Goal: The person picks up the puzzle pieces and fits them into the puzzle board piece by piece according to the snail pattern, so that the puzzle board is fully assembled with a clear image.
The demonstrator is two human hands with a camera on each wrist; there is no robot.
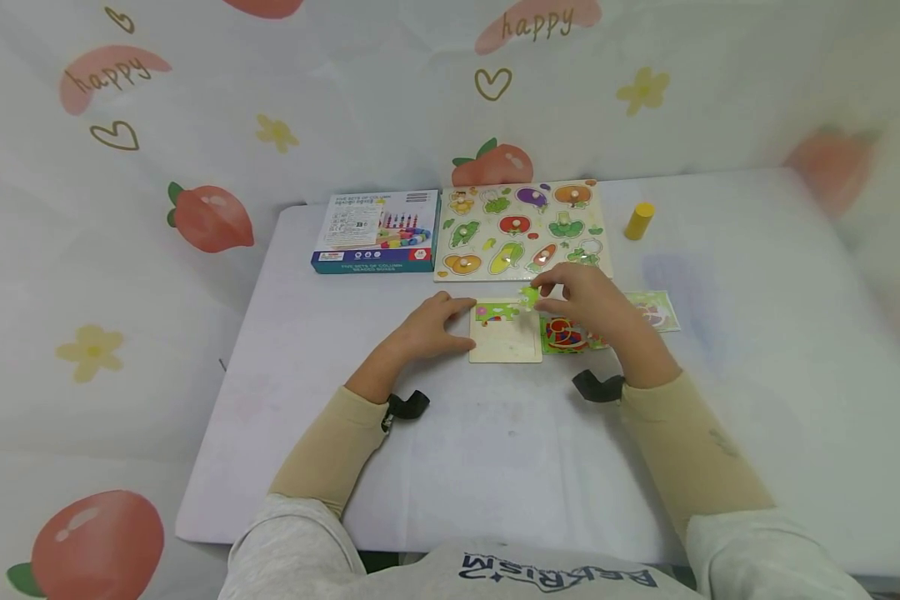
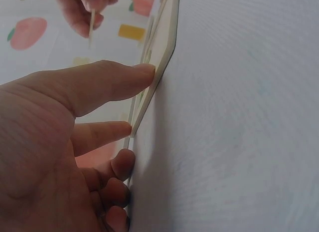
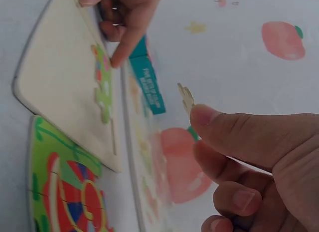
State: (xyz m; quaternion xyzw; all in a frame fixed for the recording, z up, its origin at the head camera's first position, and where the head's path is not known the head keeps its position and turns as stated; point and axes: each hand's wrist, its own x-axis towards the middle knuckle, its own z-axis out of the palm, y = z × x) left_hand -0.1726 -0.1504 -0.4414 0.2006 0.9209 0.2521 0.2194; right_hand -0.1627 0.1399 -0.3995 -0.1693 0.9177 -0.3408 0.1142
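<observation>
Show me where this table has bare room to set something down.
Bare table shows left of the left hand, between the sleeves nearer than the tray, and right of the yellow cylinder. Crowded: around the right hand, among the tray, vegetable board and colourful puzzle.

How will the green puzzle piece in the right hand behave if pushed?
The green puzzle piece is probably stiff: the left wrist view shows a thin, straight edge. It seems light, held in a fingertip pinch by the right hand. Its knobbed outline may snag placed pieces.
</observation>
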